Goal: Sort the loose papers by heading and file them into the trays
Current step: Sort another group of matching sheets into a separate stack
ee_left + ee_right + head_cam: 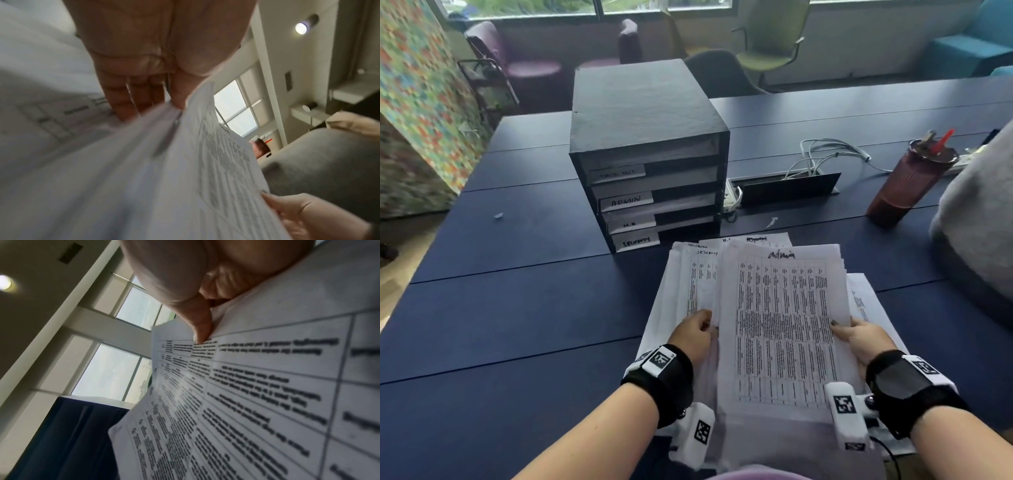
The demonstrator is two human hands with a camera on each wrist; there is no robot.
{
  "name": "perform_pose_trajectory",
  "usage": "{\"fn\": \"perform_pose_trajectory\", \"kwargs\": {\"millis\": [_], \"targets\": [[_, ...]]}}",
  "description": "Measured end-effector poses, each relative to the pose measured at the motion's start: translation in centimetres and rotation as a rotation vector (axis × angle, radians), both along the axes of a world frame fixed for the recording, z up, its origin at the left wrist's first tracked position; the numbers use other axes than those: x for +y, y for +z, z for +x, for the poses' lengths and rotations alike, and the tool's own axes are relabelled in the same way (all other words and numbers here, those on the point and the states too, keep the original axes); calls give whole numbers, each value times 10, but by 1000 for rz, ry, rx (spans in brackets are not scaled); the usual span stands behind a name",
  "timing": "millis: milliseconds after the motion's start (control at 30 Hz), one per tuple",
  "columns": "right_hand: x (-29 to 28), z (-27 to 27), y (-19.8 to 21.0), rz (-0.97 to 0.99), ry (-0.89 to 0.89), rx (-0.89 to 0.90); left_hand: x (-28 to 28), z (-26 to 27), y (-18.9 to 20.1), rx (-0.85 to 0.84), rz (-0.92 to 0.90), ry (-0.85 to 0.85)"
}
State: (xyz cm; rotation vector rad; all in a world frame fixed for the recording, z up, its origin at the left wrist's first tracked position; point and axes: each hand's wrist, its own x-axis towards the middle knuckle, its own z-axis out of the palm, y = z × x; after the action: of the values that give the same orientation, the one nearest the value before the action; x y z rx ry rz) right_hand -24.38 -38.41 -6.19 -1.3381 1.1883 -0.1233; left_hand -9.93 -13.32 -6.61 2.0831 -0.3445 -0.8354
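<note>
sorting early | both hands point(697, 334) point(861, 337) gripping "admin" sheets point(784, 329) lower centre | trays point(650, 192) upper centre hold some paper | stack unfiled

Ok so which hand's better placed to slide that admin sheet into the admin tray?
Probably the right hand: its thumb already pinches the admin sheet at its right edge. The left hand holds the papers underneath, and can steady them. The admin tray lies ahead and left.
</note>
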Motion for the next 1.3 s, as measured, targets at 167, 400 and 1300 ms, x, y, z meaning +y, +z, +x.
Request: {"fn": "perform_pose_trajectory", "kwargs": {"millis": [167,400,1300], "targets": [[-32,-12,-26,-212,32,150,7,27,-4,-179,164,304],[-24,-15,-10,-243,85,268,3,37,1,-47,-9,383],[-23,-7,-6,-255,183,462,5,33,13,-54,222,420]]}}
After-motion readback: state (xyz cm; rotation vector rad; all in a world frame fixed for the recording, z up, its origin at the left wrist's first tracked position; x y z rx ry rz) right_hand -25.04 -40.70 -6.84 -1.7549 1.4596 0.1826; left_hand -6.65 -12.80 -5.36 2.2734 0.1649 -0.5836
